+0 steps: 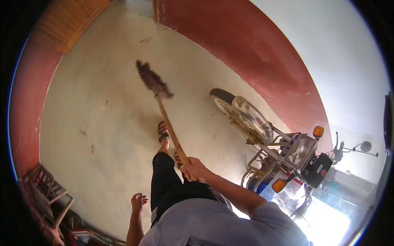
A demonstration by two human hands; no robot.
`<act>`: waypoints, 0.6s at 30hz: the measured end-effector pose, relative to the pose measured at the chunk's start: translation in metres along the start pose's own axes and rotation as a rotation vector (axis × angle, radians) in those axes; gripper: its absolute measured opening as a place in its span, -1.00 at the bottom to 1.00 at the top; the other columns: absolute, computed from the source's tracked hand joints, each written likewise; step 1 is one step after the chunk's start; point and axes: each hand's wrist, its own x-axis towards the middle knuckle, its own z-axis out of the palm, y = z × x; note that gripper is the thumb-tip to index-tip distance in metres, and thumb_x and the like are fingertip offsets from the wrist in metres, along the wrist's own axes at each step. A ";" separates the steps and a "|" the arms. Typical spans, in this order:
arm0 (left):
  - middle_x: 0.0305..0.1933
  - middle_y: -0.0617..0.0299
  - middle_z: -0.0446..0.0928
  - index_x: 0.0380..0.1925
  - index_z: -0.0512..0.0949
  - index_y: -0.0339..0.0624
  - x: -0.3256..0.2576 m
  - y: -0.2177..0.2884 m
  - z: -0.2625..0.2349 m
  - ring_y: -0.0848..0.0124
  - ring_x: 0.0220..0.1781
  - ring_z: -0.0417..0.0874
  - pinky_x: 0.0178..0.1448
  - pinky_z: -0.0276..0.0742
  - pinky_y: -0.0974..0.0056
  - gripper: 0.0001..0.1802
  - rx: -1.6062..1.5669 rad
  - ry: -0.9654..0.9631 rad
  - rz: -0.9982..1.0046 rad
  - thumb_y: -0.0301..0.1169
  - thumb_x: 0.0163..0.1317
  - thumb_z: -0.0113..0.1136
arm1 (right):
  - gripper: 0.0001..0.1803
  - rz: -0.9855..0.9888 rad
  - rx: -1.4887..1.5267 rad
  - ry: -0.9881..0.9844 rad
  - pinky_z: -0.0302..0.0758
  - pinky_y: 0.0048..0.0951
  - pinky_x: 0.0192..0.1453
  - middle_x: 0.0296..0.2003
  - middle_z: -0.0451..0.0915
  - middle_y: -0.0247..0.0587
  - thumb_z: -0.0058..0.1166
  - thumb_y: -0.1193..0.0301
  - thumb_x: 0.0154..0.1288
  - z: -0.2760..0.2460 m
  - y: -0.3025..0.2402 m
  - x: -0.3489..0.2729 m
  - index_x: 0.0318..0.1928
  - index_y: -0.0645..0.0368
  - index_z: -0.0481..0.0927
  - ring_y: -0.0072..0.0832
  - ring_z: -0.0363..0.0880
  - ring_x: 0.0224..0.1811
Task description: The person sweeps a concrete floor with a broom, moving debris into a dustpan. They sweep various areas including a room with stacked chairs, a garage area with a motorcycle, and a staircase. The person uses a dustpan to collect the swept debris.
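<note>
Right hand (196,168) grips broom (164,107) handle; left hand (138,201) hangs open, empty. Advise short, low strokes, clear of motorcycle (279,151).

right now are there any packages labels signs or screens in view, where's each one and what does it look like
Dark rectangular number plate: front of the parked chrome motorcycle, right of the person's right hand gripping the wooden-handled broom; black with small light markings.
No packages, signs or screens show elsewhere.
</note>
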 end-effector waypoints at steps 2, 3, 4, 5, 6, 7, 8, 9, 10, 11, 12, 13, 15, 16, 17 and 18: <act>-0.40 0.02 0.48 -0.23 0.32 -0.26 0.018 0.046 0.001 0.33 -0.53 0.53 -0.49 0.47 0.31 -0.71 -0.032 -0.072 0.102 -0.33 0.07 -0.03 | -0.84 -0.102 -0.045 0.155 0.29 -0.53 -0.77 -0.67 0.30 -0.32 -0.06 0.47 0.06 -0.003 -0.033 0.000 -0.35 0.23 0.29 -0.58 0.29 -0.75; -0.40 0.02 0.48 -0.22 0.32 -0.25 0.022 0.076 0.008 0.33 -0.54 0.53 -0.50 0.47 0.33 -0.71 -0.023 -0.057 0.113 -0.33 0.08 -0.04 | -0.88 -0.142 -0.067 0.199 0.29 -0.51 -0.76 -0.68 0.30 -0.29 -0.08 0.49 0.05 -0.010 -0.045 0.002 -0.39 0.24 0.31 -0.55 0.31 -0.75; -0.40 0.03 0.48 -0.21 0.32 -0.26 0.018 0.111 0.014 0.34 -0.53 0.52 -0.49 0.46 0.35 -0.72 0.031 -0.038 0.100 -0.34 0.11 -0.07 | -0.87 -0.180 0.041 0.223 0.29 -0.51 -0.75 -0.66 0.30 -0.29 -0.07 0.49 0.04 -0.012 -0.058 0.004 -0.38 0.23 0.30 -0.55 0.31 -0.74; -0.39 0.03 0.48 -0.20 0.32 -0.26 0.018 0.139 0.016 0.35 -0.52 0.52 -0.48 0.45 0.36 -0.72 0.044 -0.041 0.124 -0.35 0.12 -0.09 | -0.86 -0.218 0.149 0.245 0.30 -0.51 -0.74 -0.65 0.31 -0.29 -0.07 0.49 0.04 -0.016 -0.073 0.006 -0.37 0.22 0.29 -0.54 0.31 -0.73; -0.39 0.04 0.48 -0.19 0.32 -0.27 0.017 0.162 0.018 0.35 -0.52 0.52 -0.48 0.45 0.36 -0.72 0.057 -0.042 0.147 -0.35 0.13 -0.11 | -0.85 -0.254 0.257 0.265 0.30 -0.50 -0.72 -0.63 0.32 -0.28 -0.06 0.50 0.04 -0.020 -0.087 0.007 -0.36 0.21 0.28 -0.54 0.32 -0.71; -0.38 0.05 0.47 -0.18 0.31 -0.27 0.017 0.182 0.018 0.35 -0.51 0.52 -0.47 0.45 0.37 -0.72 0.073 -0.029 0.142 -0.36 0.13 -0.12 | -0.87 -0.286 0.369 0.283 0.32 -0.48 -0.70 -0.63 0.33 -0.27 -0.05 0.49 0.04 -0.023 -0.102 0.006 -0.40 0.22 0.30 -0.52 0.33 -0.70; -0.38 0.05 0.47 -0.18 0.31 -0.27 0.017 0.201 0.017 0.36 -0.50 0.52 -0.47 0.44 0.37 -0.72 0.088 -0.016 0.136 -0.36 0.13 -0.12 | -0.89 -0.310 0.415 0.324 0.32 -0.48 -0.70 -0.63 0.33 -0.26 -0.06 0.50 0.04 -0.029 -0.116 0.005 -0.41 0.22 0.31 -0.52 0.33 -0.70; -0.38 0.06 0.47 -0.17 0.31 -0.27 0.020 0.216 0.019 0.36 -0.50 0.51 -0.47 0.44 0.37 -0.72 0.100 -0.002 0.131 -0.36 0.13 -0.13 | -0.90 -0.333 0.459 0.364 0.33 -0.48 -0.69 -0.63 0.33 -0.26 -0.06 0.50 0.04 -0.037 -0.129 0.006 -0.43 0.22 0.31 -0.52 0.33 -0.69; -0.37 0.06 0.46 -0.17 0.31 -0.27 0.022 0.229 0.023 0.36 -0.50 0.51 -0.47 0.44 0.37 -0.71 0.120 0.015 0.129 -0.36 0.13 -0.13 | -0.91 -0.355 0.503 0.405 0.33 -0.48 -0.69 -0.63 0.33 -0.26 -0.07 0.51 0.04 -0.045 -0.142 0.007 -0.44 0.22 0.32 -0.52 0.33 -0.69; -0.36 0.06 0.46 -0.17 0.30 -0.27 0.023 0.240 0.028 0.36 -0.50 0.51 -0.47 0.43 0.37 -0.71 0.138 0.032 0.126 -0.35 0.13 -0.12 | -0.92 -0.385 0.553 0.443 0.31 -0.46 -0.68 -0.65 0.33 -0.24 -0.07 0.51 0.04 -0.052 -0.160 0.006 -0.48 0.22 0.32 -0.50 0.32 -0.69; -0.36 0.06 0.46 -0.17 0.30 -0.27 0.025 0.250 0.032 0.36 -0.50 0.51 -0.47 0.43 0.37 -0.70 0.155 0.049 0.124 -0.35 0.13 -0.12 | -0.92 -0.388 0.619 0.472 0.31 -0.44 -0.69 -0.66 0.33 -0.23 -0.08 0.51 0.04 -0.064 -0.173 0.009 -0.48 0.23 0.33 -0.47 0.32 -0.70; -0.36 0.05 0.45 -0.16 0.30 -0.27 0.029 0.258 0.039 0.35 -0.50 0.50 -0.48 0.43 0.35 -0.68 0.158 0.055 0.103 -0.32 0.11 -0.09 | -0.92 -0.390 0.682 0.504 0.31 -0.42 -0.70 -0.67 0.32 -0.22 -0.08 0.50 0.04 -0.081 -0.185 0.014 -0.47 0.24 0.33 -0.44 0.32 -0.71; -0.36 0.05 0.45 -0.16 0.30 -0.26 0.032 0.276 0.061 0.34 -0.50 0.50 -0.47 0.43 0.34 -0.67 0.168 0.068 0.088 -0.30 0.10 -0.08 | -0.92 -0.378 0.873 0.545 0.28 -0.37 -0.70 -0.67 0.32 -0.17 -0.12 0.51 0.07 -0.118 -0.210 0.023 -0.48 0.24 0.31 -0.37 0.32 -0.67; -0.36 0.05 0.45 -0.16 0.30 -0.26 0.032 0.285 0.070 0.34 -0.51 0.50 -0.47 0.43 0.33 -0.66 0.172 0.084 0.082 -0.30 0.10 -0.08 | -0.93 -0.414 0.965 0.549 0.28 -0.40 -0.67 -0.67 0.31 -0.20 -0.12 0.52 0.07 -0.136 -0.224 0.026 -0.48 0.23 0.30 -0.40 0.31 -0.67; -0.36 0.05 0.45 -0.16 0.30 -0.26 0.037 0.285 0.077 0.34 -0.52 0.50 -0.47 0.43 0.33 -0.66 0.142 0.037 0.084 -0.29 0.10 -0.08 | -0.94 -0.449 1.055 0.551 0.28 -0.42 -0.64 -0.67 0.30 -0.22 -0.12 0.53 0.06 -0.156 -0.237 0.029 -0.48 0.22 0.30 -0.42 0.30 -0.67; -0.36 0.05 0.45 -0.16 0.30 -0.25 0.042 0.286 0.080 0.34 -0.52 0.50 -0.47 0.43 0.33 -0.66 0.118 -0.006 0.084 -0.29 0.10 -0.08 | -0.94 -0.480 1.150 0.554 0.27 -0.45 -0.61 -0.67 0.29 -0.25 -0.12 0.54 0.06 -0.174 -0.246 0.033 -0.49 0.20 0.29 -0.45 0.29 -0.67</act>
